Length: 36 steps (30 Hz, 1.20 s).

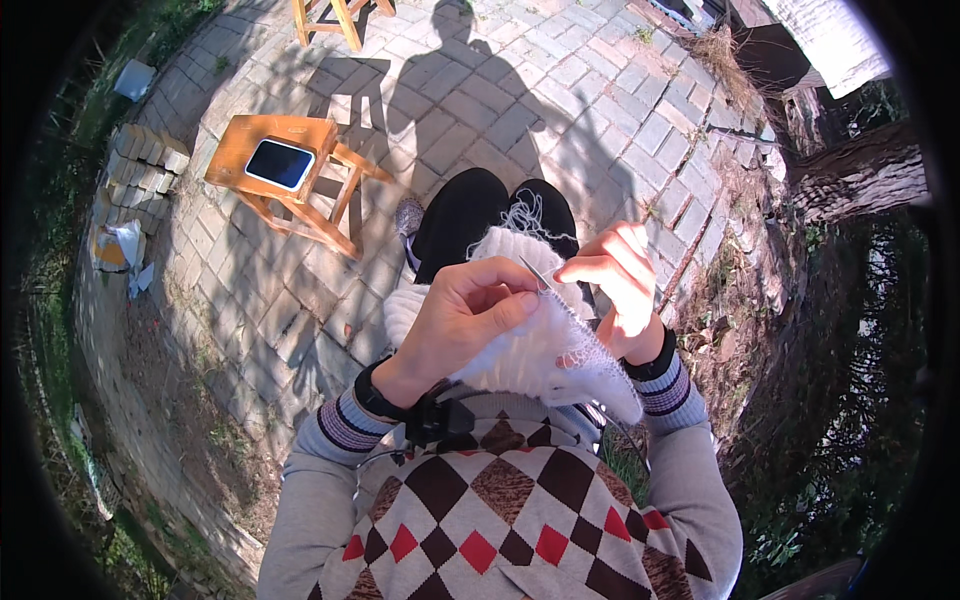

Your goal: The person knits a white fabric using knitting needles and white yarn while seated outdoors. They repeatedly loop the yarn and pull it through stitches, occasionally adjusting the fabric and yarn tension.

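Observation:
White knitted fabric [510,352] lies over my lap, its upper edge carrying a row of stitches that slants down to the right. My left hand [480,307] pinches this edge between thumb and fingers, beside the tip of a thin knitting needle [534,271]. Close by on the right, my right hand [619,281] has its fingertips at the needle and stitches; its lower fingers are partly behind the fabric. Whether a second needle is there I cannot tell. Loose white yarn [529,217] lies in a tangle over my dark-trousered knees.
A wooden stool [225,154] holding a smartphone [280,164] stands at the upper left on brick paving. Part of another wooden stool [328,27] shows at the top. Stacked bricks [142,169] line the left side; a tree trunk [862,172] is at the right.

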Tool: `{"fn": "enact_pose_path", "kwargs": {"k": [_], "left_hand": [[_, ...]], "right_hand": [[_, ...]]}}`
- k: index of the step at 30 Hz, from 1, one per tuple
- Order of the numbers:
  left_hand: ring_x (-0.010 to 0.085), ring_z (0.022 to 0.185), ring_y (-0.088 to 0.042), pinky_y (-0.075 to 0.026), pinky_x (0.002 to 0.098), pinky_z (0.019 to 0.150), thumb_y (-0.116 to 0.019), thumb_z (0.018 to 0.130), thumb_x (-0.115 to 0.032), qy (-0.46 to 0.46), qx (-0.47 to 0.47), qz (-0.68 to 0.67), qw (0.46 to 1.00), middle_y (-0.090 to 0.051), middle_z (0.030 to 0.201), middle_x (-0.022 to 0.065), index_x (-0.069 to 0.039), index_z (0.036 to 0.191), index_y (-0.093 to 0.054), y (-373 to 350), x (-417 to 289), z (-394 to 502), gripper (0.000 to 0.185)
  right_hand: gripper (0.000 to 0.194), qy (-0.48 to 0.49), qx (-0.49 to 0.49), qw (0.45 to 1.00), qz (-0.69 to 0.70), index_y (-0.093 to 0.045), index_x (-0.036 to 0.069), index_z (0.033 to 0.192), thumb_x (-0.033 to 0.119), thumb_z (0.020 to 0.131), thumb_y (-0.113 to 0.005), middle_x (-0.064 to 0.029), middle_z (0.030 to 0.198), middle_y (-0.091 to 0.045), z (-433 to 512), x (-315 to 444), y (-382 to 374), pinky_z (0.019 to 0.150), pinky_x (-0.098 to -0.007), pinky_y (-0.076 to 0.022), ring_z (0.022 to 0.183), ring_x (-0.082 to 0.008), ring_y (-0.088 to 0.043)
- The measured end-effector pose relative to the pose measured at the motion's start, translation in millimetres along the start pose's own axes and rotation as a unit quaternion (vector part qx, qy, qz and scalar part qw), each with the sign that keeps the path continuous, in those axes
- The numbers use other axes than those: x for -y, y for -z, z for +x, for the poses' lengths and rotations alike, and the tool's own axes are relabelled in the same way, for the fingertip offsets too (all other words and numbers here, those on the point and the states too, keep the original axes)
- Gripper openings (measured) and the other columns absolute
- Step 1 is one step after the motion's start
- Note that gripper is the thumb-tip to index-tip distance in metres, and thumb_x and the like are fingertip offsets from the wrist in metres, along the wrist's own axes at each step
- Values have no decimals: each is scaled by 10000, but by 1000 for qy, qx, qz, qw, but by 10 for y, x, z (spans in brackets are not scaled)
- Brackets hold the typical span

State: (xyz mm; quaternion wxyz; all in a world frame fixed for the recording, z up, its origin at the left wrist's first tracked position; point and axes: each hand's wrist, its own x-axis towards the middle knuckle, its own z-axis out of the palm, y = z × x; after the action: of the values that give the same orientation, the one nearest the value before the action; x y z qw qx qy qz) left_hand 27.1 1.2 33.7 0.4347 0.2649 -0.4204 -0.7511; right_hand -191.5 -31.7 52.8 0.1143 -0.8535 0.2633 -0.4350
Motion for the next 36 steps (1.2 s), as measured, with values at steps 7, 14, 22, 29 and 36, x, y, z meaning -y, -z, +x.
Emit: {"fn": "enact_pose_path", "kwargs": {"k": [7,14,22,29,36], "left_hand": [[45,875,-620,-510,209,782,-645,950,-50,-18,2,-11,1000,-677,979,18,13,1081,-666,-9,29,25,147],[55,886,-631,-519,216,788,-632,962,-44,-54,-65,4,996,-690,1005,39,8,1110,-647,-33,9,42,157],[55,855,-633,-517,216,776,-641,963,-54,-63,-82,-60,993,-688,970,29,1,1056,-638,-5,31,45,108],[42,846,-614,-499,203,754,-660,952,-56,-35,-57,-2,998,-671,937,8,-2,1033,-638,-45,85,41,100],[36,846,-602,-490,198,747,-646,955,-51,-37,-69,6,997,-655,933,-3,2,1056,-638,-32,62,47,114]], "right_hand": [[305,-60,-78,994,-55,-655,73,858,206,622,-794,-7,677,-551,-304,126,-52,664,-365,-363,611,-197,-484],[363,-28,-59,998,-14,-721,98,932,288,624,-740,22,621,-466,-281,177,5,634,-344,-311,565,-185,-425],[354,-27,-42,996,-75,-715,92,910,268,603,-716,17,612,-433,-291,135,-24,614,-341,-303,556,-182,-414],[660,-123,62,985,108,-649,67,1025,476,557,-871,-88,929,-579,22,50,-112,701,-380,-374,804,-259,-530],[545,-30,-65,991,-113,-733,94,967,493,607,-821,-28,813,-492,-156,88,-42,701,-349,-376,756,-212,-449]]}}
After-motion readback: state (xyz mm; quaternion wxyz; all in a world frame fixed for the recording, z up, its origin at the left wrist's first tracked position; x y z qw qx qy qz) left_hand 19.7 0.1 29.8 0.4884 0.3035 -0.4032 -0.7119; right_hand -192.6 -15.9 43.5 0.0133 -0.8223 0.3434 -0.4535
